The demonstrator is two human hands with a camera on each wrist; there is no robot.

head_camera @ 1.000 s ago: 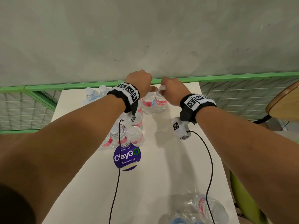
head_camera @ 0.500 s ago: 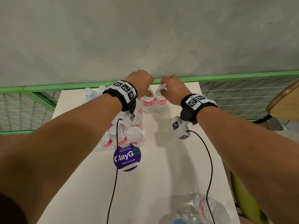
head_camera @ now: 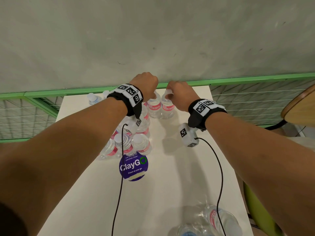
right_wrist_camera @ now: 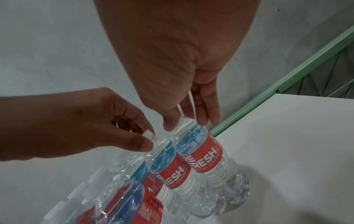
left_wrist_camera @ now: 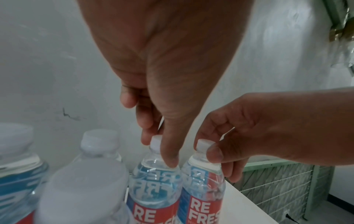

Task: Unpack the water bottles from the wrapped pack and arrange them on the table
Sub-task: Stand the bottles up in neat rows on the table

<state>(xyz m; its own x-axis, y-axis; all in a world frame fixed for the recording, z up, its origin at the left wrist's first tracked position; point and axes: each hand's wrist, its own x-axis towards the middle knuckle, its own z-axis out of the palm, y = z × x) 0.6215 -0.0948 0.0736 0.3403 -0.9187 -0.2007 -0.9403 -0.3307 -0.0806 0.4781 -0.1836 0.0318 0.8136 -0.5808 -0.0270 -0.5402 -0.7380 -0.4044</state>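
Two clear water bottles with red labels stand side by side at the far edge of the white table. My left hand pinches the cap of the left bottle, and my right hand pinches the cap of the right bottle. The left wrist view shows the left hand on its bottle, with the right hand beside it. In the right wrist view the right hand grips its bottle. The plastic-wrapped pack lies at the near edge.
Several more bottles stand in a cluster left of centre, and two at the far left corner. A purple round sticker is on the table. A green rail runs behind, a wooden seat at right. Wrist cables trail over the table.
Both hands keep their pinch on the two caps. The left wrist has shifted slightly left; the bottles have barely moved.
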